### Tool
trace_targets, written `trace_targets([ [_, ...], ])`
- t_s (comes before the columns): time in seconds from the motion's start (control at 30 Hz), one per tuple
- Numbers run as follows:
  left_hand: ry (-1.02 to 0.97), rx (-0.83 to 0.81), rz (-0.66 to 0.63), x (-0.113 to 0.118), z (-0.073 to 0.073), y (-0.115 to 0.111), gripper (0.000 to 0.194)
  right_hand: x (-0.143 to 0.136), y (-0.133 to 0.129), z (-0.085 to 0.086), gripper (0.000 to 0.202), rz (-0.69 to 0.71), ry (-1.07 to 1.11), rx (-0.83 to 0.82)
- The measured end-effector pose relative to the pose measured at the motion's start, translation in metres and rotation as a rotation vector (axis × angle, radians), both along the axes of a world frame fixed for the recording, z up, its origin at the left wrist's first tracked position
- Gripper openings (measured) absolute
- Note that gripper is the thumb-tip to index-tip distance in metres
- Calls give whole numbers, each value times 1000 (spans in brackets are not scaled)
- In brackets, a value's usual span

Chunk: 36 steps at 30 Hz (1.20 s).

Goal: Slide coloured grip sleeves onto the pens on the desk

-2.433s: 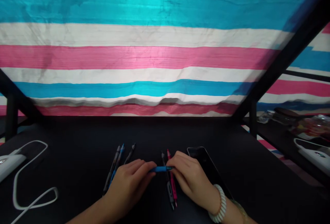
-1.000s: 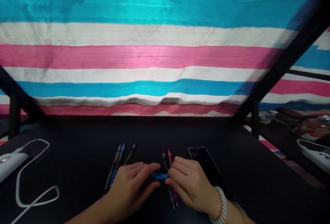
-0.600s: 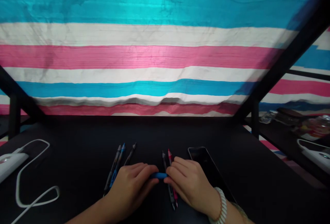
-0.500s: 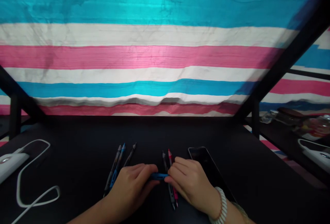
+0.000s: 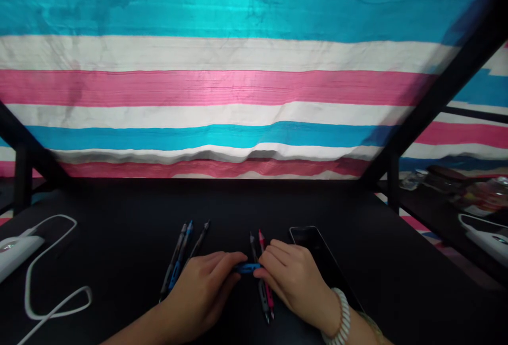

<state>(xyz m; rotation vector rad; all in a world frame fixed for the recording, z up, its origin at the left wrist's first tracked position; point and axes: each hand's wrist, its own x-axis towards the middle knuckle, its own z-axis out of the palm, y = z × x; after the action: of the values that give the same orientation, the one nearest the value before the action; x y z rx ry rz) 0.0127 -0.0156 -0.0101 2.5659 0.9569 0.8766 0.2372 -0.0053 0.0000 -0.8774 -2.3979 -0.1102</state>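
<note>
— What are you seeing nearest the camera?
— I'm watching the left hand (image 5: 202, 289) and right hand (image 5: 291, 279) pinching a blue pen (image 5: 246, 268) by its ends, just above the black desk (image 5: 119, 260). It's looking light, stiff and slick; the end grips seem surest.
— And farther back?
— A red pen (image 5: 264, 265) is lying under the right hand, more pens (image 5: 180, 255) and a phone (image 5: 313, 244) are flanking, striped cloth (image 5: 238, 85) hanging behind.

Striped cloth (image 5: 238, 85) brightly lit from above with a soft sheen, black bench (image 5: 246, 202) dim and nearly detailless, corners darkened and blurred — strongest top right — straight frame bars bowed by wide-angle distortion
</note>
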Motion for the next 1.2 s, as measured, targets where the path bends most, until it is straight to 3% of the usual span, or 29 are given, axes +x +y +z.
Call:
trace_targets([
  [0.23,28,102,42,2,-4,8,16,-1,-1,2,43,-23,33,28],
  [0.5,66,456,80,-1,2,6,13,-4,-2,-2,48,-69,168,-544],
  [0.57,70,482,80,-2,3,6,14,-3,-2,0,48,-49,169,-579],
  [0.63,47,440,93,-2,3,6,13,-2,-1,3,45,-3,139,-479],
  [0.8,30,331,113,-1,0,8,13,0,2,3,38,8,-40,-38],
  [0.9,32,377,110,0,0,7,12,0,1,1,42,12,-66,9],
  [1.03,33,467,106,-1,5,5,11,-1,-4,2,50,27,-19,-207],
  [1.2,63,559,80,-7,10,1,16,-5,-10,8,54,41,210,-683],
])
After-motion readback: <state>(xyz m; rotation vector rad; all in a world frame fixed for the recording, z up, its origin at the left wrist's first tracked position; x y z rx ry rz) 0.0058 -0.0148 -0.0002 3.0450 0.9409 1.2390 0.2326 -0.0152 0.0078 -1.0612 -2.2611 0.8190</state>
